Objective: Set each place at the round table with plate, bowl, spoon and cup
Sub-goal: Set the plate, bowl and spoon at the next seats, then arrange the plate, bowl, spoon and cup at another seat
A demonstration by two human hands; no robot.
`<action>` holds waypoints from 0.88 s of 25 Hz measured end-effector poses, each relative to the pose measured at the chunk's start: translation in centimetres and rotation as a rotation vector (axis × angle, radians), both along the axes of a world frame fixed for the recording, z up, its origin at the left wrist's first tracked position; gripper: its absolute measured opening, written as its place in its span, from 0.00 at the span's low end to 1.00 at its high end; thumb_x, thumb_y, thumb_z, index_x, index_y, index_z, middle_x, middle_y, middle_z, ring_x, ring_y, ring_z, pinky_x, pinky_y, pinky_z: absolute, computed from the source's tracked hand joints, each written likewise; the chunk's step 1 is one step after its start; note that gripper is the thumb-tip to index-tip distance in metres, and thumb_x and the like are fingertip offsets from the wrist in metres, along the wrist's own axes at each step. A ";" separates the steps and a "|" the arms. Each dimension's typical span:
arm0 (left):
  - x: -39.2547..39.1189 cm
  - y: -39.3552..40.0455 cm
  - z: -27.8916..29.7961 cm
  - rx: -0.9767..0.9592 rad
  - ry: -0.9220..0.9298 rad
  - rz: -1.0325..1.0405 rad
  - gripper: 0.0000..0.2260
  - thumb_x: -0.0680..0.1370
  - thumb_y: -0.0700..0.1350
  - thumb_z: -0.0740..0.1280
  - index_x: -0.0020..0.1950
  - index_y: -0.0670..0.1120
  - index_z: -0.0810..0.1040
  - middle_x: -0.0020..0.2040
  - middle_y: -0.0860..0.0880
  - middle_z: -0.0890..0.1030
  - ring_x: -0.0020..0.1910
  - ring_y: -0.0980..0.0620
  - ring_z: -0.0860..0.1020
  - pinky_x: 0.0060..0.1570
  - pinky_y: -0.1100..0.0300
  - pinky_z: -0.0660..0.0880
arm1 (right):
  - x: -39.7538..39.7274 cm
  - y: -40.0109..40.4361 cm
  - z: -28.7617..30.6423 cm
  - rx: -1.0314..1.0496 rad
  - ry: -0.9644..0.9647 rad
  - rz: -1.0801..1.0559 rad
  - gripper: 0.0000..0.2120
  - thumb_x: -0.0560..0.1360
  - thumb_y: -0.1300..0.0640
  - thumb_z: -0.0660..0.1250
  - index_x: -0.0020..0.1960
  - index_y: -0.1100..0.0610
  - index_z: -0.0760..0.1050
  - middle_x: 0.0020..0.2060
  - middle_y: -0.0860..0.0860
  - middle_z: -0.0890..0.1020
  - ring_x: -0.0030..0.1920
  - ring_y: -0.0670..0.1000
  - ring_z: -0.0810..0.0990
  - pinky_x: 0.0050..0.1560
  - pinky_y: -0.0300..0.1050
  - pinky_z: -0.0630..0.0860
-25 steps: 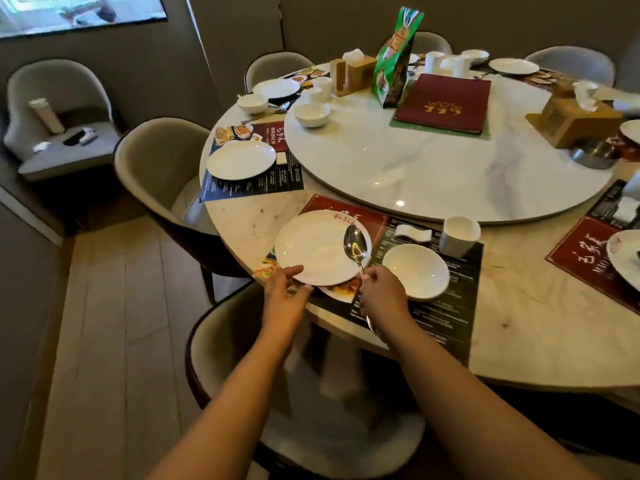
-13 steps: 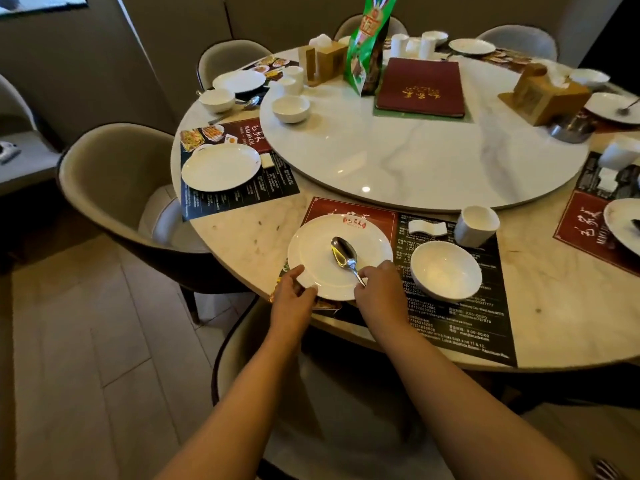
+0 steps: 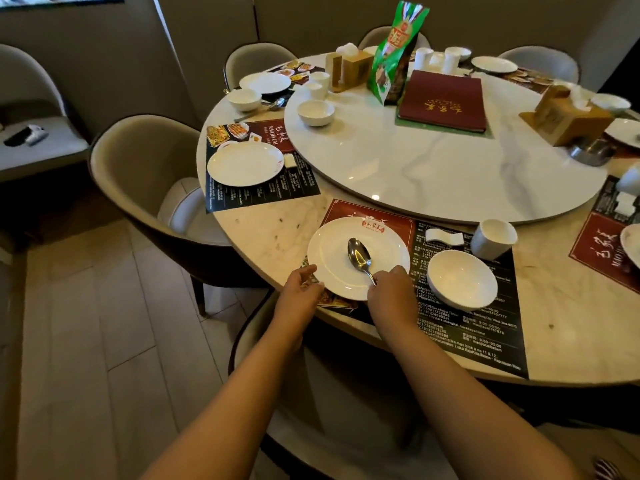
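Note:
At the nearest place a white plate (image 3: 332, 268) lies on a dark printed placemat (image 3: 467, 327). A metal spoon (image 3: 358, 253) rests with its head on the plate. My right hand (image 3: 393, 292) pinches the spoon's handle at the plate's near rim. My left hand (image 3: 299, 291) grips the plate's left near edge. To the right of the plate stand a white bowl (image 3: 462, 280), a white cup (image 3: 493, 239) and a small white rest (image 3: 444, 236). The place to the left has a white plate (image 3: 245, 163) alone on its mat.
A marble turntable (image 3: 433, 168) fills the table's middle, carrying a loose bowl (image 3: 316, 112), a green bag (image 3: 394, 53), a red menu (image 3: 443, 100) and tissue boxes (image 3: 568, 116). Padded chairs (image 3: 145, 168) ring the table. More set places lie at the far side.
The spoon has come down from above the plate's right edge onto the plate's middle. My left hand stays on the plate's rim. My view has shifted a little.

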State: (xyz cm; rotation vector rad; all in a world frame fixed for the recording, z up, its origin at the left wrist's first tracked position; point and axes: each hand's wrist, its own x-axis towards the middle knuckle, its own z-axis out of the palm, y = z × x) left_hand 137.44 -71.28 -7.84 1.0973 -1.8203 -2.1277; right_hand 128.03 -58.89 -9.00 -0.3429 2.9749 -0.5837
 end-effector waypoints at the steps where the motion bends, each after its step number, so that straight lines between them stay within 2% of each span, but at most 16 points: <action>1: 0.2 -0.5 0.1 0.007 0.009 0.012 0.14 0.78 0.40 0.64 0.63 0.51 0.71 0.56 0.51 0.74 0.55 0.52 0.77 0.59 0.52 0.76 | 0.2 -0.1 0.3 0.024 0.024 -0.001 0.12 0.79 0.57 0.61 0.58 0.59 0.79 0.54 0.54 0.75 0.53 0.54 0.76 0.51 0.47 0.74; 4: 0.4 -2.7 0.7 0.009 0.023 0.052 0.12 0.79 0.40 0.64 0.61 0.51 0.72 0.54 0.53 0.75 0.50 0.56 0.76 0.48 0.60 0.77 | 1.1 -1.9 1.6 -0.028 0.055 0.040 0.14 0.78 0.54 0.63 0.62 0.54 0.77 0.57 0.53 0.75 0.58 0.55 0.74 0.61 0.51 0.67; 5: 0.3 -3.9 0.8 0.005 0.030 0.063 0.13 0.79 0.40 0.64 0.62 0.50 0.73 0.56 0.52 0.75 0.51 0.56 0.76 0.48 0.60 0.77 | 1.4 -3.2 2.0 -0.086 0.044 0.067 0.15 0.78 0.54 0.64 0.63 0.52 0.77 0.60 0.53 0.75 0.60 0.54 0.74 0.62 0.51 0.67; 7: -0.1 -6.8 1.0 0.000 0.043 0.081 0.14 0.78 0.38 0.64 0.62 0.50 0.73 0.60 0.48 0.76 0.55 0.52 0.76 0.53 0.56 0.77 | 1.6 -6.8 2.4 -0.203 0.025 0.105 0.14 0.77 0.54 0.66 0.61 0.51 0.79 0.62 0.53 0.75 0.63 0.54 0.74 0.63 0.51 0.70; 10: -0.7 -12.3 1.3 -0.004 0.061 0.094 0.12 0.78 0.37 0.63 0.59 0.50 0.73 0.58 0.45 0.78 0.57 0.48 0.78 0.58 0.51 0.76 | 1.7 -13.0 2.6 -0.355 -0.033 0.105 0.12 0.77 0.55 0.66 0.59 0.51 0.80 0.58 0.51 0.77 0.55 0.51 0.78 0.53 0.44 0.76; 12: -1.0 -16.1 1.4 -0.009 0.059 0.079 0.11 0.79 0.37 0.62 0.59 0.50 0.73 0.57 0.47 0.79 0.56 0.49 0.79 0.58 0.52 0.76 | 1.7 -17.1 2.7 -0.404 -0.055 0.076 0.11 0.77 0.56 0.66 0.58 0.52 0.80 0.56 0.50 0.77 0.53 0.49 0.78 0.49 0.38 0.71; 18: -1.9 -28.0 1.8 -0.042 0.044 -0.019 0.10 0.81 0.38 0.59 0.58 0.48 0.75 0.55 0.46 0.79 0.55 0.49 0.79 0.56 0.54 0.78 | 0.5 -27.8 2.9 -0.528 -0.127 -0.098 0.10 0.76 0.59 0.66 0.55 0.53 0.81 0.53 0.51 0.79 0.49 0.46 0.76 0.47 0.37 0.68; 22: -4.2 -34.3 1.5 -0.067 0.052 -0.037 0.10 0.80 0.37 0.60 0.59 0.47 0.75 0.55 0.45 0.79 0.55 0.48 0.79 0.56 0.53 0.78 | -1.8 -32.4 2.6 -0.571 -0.152 -0.176 0.10 0.75 0.60 0.67 0.56 0.54 0.80 0.55 0.52 0.79 0.51 0.49 0.78 0.48 0.39 0.69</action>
